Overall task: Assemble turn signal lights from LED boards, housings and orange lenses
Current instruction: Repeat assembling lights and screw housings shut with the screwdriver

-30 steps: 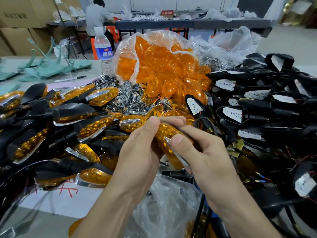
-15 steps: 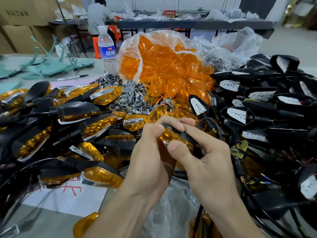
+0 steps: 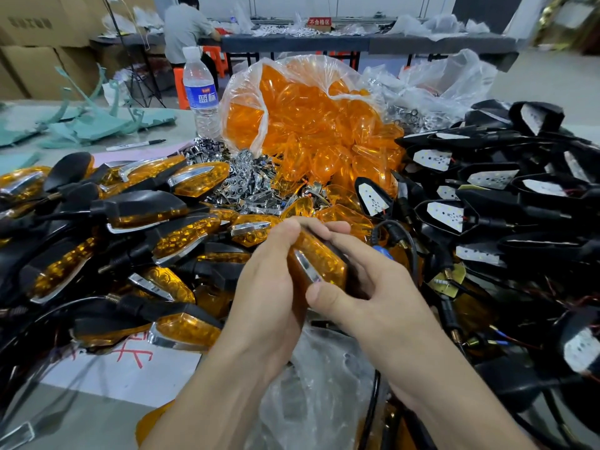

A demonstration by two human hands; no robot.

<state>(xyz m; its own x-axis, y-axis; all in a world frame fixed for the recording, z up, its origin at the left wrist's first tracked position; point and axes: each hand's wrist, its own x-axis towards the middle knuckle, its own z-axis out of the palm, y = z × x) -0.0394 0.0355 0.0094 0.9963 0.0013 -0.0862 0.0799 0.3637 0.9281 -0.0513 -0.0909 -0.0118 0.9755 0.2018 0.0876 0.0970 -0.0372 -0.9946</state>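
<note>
You hold one turn signal light [image 3: 316, 251] in front of you, above the near part of the counter [image 3: 81, 423], with both hands on it. Your left hand [image 3: 266, 287] wraps its left side, thumb up over the top end, and your right hand [image 3: 373, 300] cups it from the right. The fingers of both are curled and clamped on the light, with the right thumb pressed on its lower end and the right forefinger laid along its upper edge. Its orange lens [image 3: 326, 269] faces you, tilted, with a chrome strip [image 3: 303, 265] running down its left edge; the black body behind it is mostly hidden by your palms. A black cable [image 3: 412, 246] loops out from behind your right hand. Beneath your wrists lies a crumpled clear plastic bag [image 3: 321, 394]. To your left is a heap of finished lights [image 3: 146, 219], black bodies and orange faces, lying partly on a white sheet with red writing [image 3: 123, 368]. To your right is a heap of open black housings [image 3: 506, 196] with white LED boards [image 3: 444, 214] showing inside and thin wires trailing. Straight ahead a clear bag of orange lenses [image 3: 308, 125] spills toward you, and a pile of small chrome trim pieces [image 3: 250, 183] sits between it and the finished lights. Behind those a water bottle [image 3: 199, 92] stands upright and a marker pen [image 3: 136, 145] lies on the counter near some pale green sheets [image 3: 97, 125]. Further back a person [image 3: 186, 30] sits at another table [image 3: 357, 43].
</note>
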